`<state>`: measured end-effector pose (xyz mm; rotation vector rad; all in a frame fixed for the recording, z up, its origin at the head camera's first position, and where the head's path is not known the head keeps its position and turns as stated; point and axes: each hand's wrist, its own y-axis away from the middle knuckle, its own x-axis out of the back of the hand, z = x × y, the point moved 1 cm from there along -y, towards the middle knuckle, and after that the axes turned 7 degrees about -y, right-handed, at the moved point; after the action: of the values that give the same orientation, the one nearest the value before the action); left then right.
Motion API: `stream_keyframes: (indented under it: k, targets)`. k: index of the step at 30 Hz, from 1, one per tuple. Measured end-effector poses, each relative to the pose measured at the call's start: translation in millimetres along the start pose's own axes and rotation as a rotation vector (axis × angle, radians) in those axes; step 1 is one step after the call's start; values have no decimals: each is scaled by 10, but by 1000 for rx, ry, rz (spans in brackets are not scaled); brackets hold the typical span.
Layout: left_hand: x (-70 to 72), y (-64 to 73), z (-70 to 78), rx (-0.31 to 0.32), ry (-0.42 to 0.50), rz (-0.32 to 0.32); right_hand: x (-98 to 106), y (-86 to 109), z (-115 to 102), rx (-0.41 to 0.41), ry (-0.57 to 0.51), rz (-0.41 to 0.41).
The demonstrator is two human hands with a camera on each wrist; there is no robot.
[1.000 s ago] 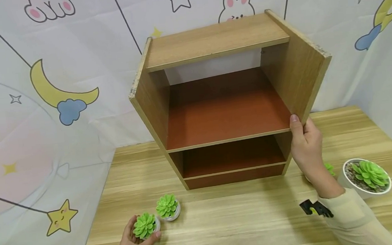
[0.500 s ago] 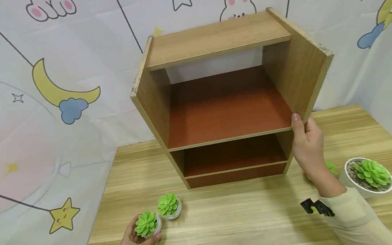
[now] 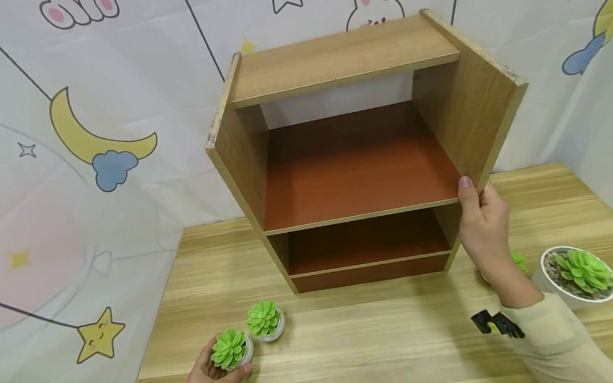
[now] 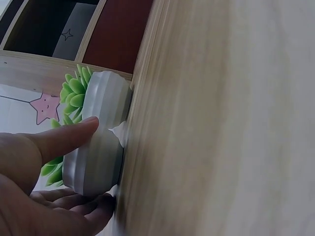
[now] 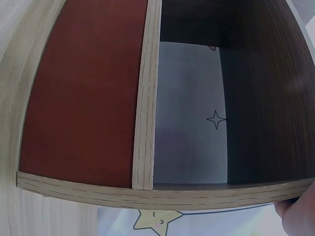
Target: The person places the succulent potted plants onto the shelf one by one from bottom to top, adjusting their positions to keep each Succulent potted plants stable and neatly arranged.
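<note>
My left hand holds a small potted succulent with bright green leaves and a ribbed, pale pot. In the left wrist view, thumb and fingers lie on opposite sides of that pot, whose base is right at the tabletop. Just behind it stands a matching small succulent. A wooden shelf unit with reddish-brown boards stands upright at the back of the table. My right hand grips the front edge of its right side panel, thumb on the inner face; the other fingers are largely hidden behind the panel.
To the right, a larger succulent in a white pot stands on the wood-grain table. Another green succulent is mostly hidden behind the right wrist. A white cartoon-print cloth hangs close behind the shelf and along both sides.
The head view shifts slightly. Both hands keep their holds, and the shelf unit and succulents stay in place.
</note>
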<state>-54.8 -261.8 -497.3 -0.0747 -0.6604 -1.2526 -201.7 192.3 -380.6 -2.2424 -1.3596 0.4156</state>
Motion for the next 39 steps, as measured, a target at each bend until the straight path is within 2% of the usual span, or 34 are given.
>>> stream_keyframes:
  k: [7,16,23,28,39]
  targets:
    - [11,16,22,-13,-24,13,-6,-12,6,9,-2,8]
    - [32,11,4,21,-31,35,-22,9,11,-2,-8,8]
    - [25,1,21,15,-44,34,-19,7,33,10,-4,19]
    - [20,-11,23,37,-42,39,-17,4,27,4,-3,8]
    - [-1,-34,-19,44,-62,58,3,13,44,3,-1,4]
